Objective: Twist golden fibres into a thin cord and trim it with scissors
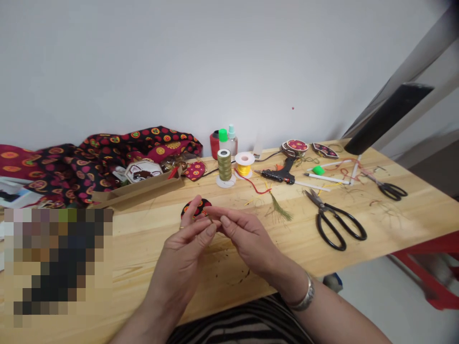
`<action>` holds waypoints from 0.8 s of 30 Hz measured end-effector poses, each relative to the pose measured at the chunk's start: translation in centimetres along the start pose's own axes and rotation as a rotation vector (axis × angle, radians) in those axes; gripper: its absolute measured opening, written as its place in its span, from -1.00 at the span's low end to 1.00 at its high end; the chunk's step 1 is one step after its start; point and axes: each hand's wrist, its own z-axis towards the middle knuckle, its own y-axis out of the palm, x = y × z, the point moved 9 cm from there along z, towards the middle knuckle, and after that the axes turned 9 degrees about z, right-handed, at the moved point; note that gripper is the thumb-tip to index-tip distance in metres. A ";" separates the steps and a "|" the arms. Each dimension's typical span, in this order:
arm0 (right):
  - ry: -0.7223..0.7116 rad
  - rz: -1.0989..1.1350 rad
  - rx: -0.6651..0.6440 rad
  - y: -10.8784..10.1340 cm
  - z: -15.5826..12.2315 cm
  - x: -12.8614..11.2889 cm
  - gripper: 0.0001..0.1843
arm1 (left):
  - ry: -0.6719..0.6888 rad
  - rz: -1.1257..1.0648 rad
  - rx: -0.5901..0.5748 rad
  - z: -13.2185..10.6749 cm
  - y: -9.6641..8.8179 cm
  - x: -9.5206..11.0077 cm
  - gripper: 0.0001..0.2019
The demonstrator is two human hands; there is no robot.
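Bringing fingertips together by a round patterned patch (202,204).
Seen just past the raised left finger, on the wooden table (143,229) or lifted: cannot tell. Bending left hand (181,255) and right hand (251,239) in, tips pinched close, likely for tiny, careful work; cannot tell if gripping anything. Farther out, standing upright, green thread (224,167) beside yellow spool (244,170). Then, lying flat, green tassel (278,208) and big scissors (324,208), handles turned nearer, maybe for easy grabbing.

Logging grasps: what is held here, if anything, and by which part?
Cannot tell: the left hand and right hand pinch close together, anything held too small to identify.
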 end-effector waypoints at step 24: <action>0.130 -0.497 0.269 -5.4 -2.2 -1.8 -0.77 | -0.134 -0.263 0.158 0.7 -2.0 0.3 -0.86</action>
